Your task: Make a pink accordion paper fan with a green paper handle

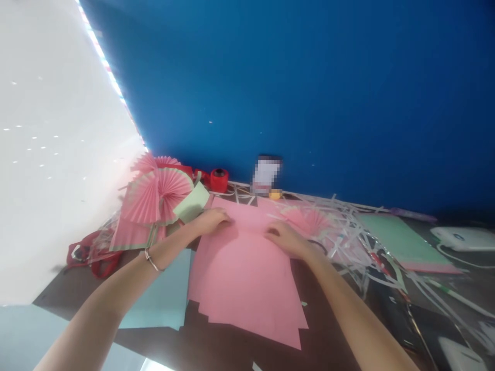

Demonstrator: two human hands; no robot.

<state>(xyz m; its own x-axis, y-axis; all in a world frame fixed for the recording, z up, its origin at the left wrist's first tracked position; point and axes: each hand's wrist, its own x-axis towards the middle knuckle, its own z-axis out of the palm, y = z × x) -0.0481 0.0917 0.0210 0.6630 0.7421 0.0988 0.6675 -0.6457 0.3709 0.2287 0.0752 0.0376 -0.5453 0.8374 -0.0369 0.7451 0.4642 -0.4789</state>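
Observation:
Pink paper sheets [247, 278] lie overlapped and slightly fanned out in front of me on the brown table. My left hand [212, 220] is closed at the upper left edge of the pink paper, fingers curled over it; a thin bracelet circles that wrist. At the paper's upper right side, my right hand [286, 238] pinches it with thumb and fingers. Between the hands the far end of the top sheet looks bent or raised, though I cannot tell how far. Light blue-green paper [162, 293] lies under my left forearm.
Pleated pink paper fans [158, 198] stand at the left by the wall. Red tape [219, 180] and a blurred-out phone-like object [266, 175] are at the back. Thin white paper strips [348, 232], green sheets [398, 237] and a white device [467, 238] with a cable cover the right side.

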